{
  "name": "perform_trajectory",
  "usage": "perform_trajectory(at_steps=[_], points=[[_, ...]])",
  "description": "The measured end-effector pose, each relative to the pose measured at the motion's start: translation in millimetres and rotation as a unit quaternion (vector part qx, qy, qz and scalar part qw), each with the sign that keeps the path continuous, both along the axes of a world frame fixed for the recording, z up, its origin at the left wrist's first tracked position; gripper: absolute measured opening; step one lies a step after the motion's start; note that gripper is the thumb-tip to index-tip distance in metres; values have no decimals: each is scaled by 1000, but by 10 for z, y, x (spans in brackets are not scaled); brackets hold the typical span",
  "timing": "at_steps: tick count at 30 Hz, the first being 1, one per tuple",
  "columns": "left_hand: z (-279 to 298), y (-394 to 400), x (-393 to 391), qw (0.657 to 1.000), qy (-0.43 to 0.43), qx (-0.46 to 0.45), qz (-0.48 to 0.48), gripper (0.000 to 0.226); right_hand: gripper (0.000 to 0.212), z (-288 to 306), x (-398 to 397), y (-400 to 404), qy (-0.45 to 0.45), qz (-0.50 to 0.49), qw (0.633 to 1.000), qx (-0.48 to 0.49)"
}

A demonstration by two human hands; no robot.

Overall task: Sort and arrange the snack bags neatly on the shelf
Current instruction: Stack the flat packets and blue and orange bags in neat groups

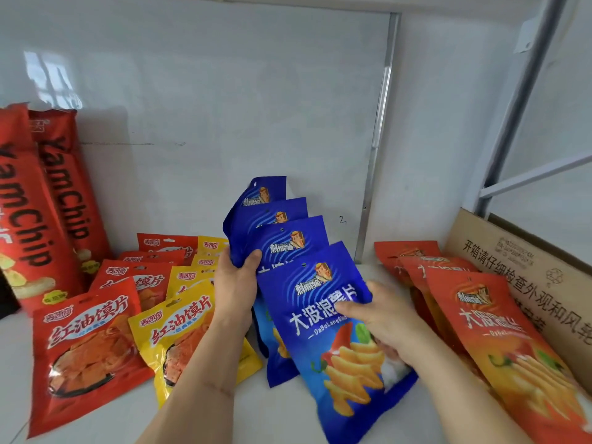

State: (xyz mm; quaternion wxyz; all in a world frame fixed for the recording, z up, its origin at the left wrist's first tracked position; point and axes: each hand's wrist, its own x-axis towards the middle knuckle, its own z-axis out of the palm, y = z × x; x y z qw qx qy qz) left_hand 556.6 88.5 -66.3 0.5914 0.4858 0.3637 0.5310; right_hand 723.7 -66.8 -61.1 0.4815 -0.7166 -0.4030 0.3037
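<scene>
Four blue snack bags (323,302) lie fanned in an overlapping row down the middle of the white shelf (269,421), each a flat glossy foil pouch with a punched hang hole near its top edge. The left hand (235,285) grips the rear bags of the fan at their left side, thumb curled over their faces. The right hand (379,318) pinches the right edge of the front blue bag, thumb lying across its print.

Toward the shelf's left edge lie four red pouches (88,347) and, just beside them, four yellow pouches (179,341), both rows overlapping like shingles; the farthest ones are partly hidden, so the count may be short. Two tall red "YamChip" bags (64,200) lean upright at the back left corner, puffy and crinkled. Toward the right edge three orange-red pouches (490,334) overlap, touching a brown corrugated cardboard box (525,267) printed with black characters.
</scene>
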Motion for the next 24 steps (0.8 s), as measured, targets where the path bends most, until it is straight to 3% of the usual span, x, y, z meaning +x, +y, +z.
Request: perform_trajectory(at_steps=[4, 15, 20, 22, 24], points=[[11, -11, 16, 998, -27, -54, -23, 16, 21, -136, -145, 2, -15, -3, 1000, -11], [64, -121, 67, 985, -82, -121, -91, 23, 55, -353, -138, 173, -86, -83, 993, -24], [54, -165, 47, 982, -86, -78, -146, 59, 39, -380, -192, 140, -97, -91, 991, -4], [46, -176, 29, 983, -71, -38, -164, 65, 42, -394, -201, 130, -94, -99, 991, 4], [20, -180, 3, 980, -60, -10, -188, 88, 46, -414, -206, 122, -91, -111, 990, 4]])
